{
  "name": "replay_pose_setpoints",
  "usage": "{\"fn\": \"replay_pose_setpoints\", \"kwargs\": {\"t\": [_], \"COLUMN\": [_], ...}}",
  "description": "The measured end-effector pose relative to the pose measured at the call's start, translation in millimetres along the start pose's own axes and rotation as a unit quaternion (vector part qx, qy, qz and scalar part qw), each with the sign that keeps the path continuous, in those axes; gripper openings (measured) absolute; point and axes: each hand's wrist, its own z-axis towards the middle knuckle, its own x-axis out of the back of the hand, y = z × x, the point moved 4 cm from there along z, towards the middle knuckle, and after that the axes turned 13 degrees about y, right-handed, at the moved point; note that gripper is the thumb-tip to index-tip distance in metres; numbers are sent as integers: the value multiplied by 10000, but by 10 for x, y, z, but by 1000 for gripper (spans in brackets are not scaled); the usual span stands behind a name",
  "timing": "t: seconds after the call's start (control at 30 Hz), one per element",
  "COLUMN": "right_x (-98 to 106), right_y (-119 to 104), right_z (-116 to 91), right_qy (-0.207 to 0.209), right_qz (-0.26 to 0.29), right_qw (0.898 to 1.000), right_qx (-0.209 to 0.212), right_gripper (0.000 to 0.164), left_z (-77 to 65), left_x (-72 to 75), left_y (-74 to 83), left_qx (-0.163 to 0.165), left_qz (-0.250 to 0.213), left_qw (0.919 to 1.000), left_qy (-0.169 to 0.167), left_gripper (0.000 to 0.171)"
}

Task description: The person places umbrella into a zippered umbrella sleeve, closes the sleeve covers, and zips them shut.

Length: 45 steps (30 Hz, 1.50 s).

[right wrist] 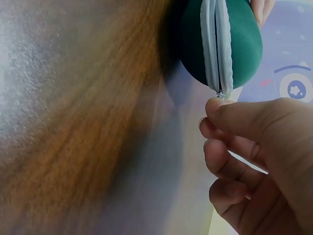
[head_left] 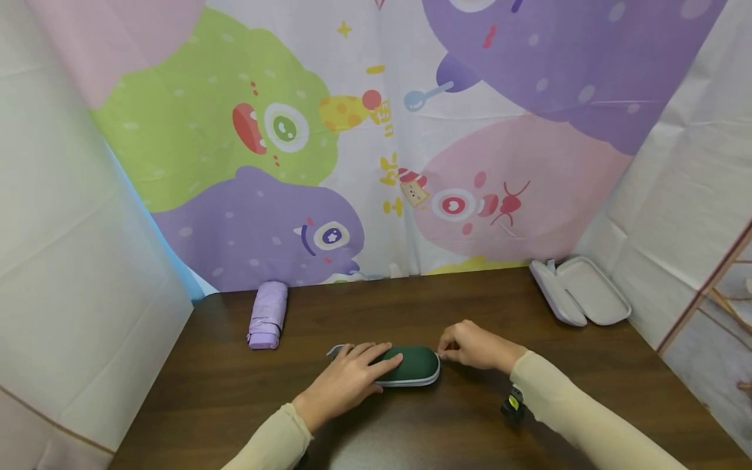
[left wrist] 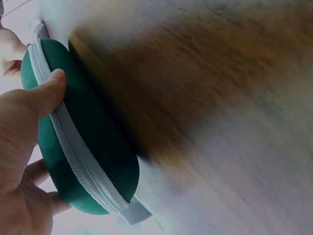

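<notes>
A green zip-up glasses case (head_left: 418,365) with a whitish zipper lies on the dark wooden table, a light strap loop (head_left: 335,350) at its left end. My left hand (head_left: 346,380) grips it from the left. In the left wrist view the thumb (left wrist: 55,90) presses across the zipper band, while the other fingers are partly hidden behind the case. At the right end, my right hand (head_left: 477,346) pinches the zipper pull (right wrist: 220,95) between thumb and forefinger. The zipper looks closed along the side seen in the left wrist view.
A folded purple umbrella (head_left: 268,315) lies at the table's back left. At the back right sits an opened pale grey case (head_left: 593,290), its two halves spread apart. A cartoon-printed curtain (head_left: 376,143) hangs along the table's (head_left: 223,405) far edge.
</notes>
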Motion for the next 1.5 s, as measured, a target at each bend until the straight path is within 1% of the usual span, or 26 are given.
{"fn": "replay_pose_setpoints", "kwargs": {"t": [0.27, 0.43, 0.57, 0.73, 0.87, 1.03, 1.23, 1.43, 1.5], "right_x": [-9, -43, -73, -93, -103, -118, -136, -146, -144], "right_y": [-52, -82, -97, -128, -158, -178, -174, -158, -159], "right_z": [-89, -149, -197, -223, -224, -226, -206, -186, -191], "right_qy": [-28, 12, 46, 112, 169, 227, 373, 562, 614], "right_qz": [182, 354, 381, 361, 365, 399, 424, 359, 371], "right_qw": [9998, 9993, 9986, 9977, 9971, 9960, 9956, 9949, 9945], "right_qx": [-27, -152, -356, -560, -645, -763, -745, -755, -767], "right_gripper": [9, 13, 18, 20, 20, 19, 21, 23, 23], "left_z": [-8, -8, 8, 21, 26, 34, 22, 35, 44], "left_x": [-7, -11, -19, -17, -21, -22, -41, -44, -38], "left_y": [-1, 12, 40, 57, 47, 41, 66, 97, 106], "left_qx": [19, -18, -35, 98, 183, 244, 327, 438, 475], "left_qz": [125, 257, 346, 336, 350, 308, 387, 417, 438], "left_qw": [9999, 9995, 9992, 9993, 9991, 9989, 9984, 9975, 9973], "left_qy": [59, 205, 183, 103, 141, 264, 237, 367, 358], "left_gripper": [73, 73, 72, 72, 73, 72, 71, 69, 69]}}
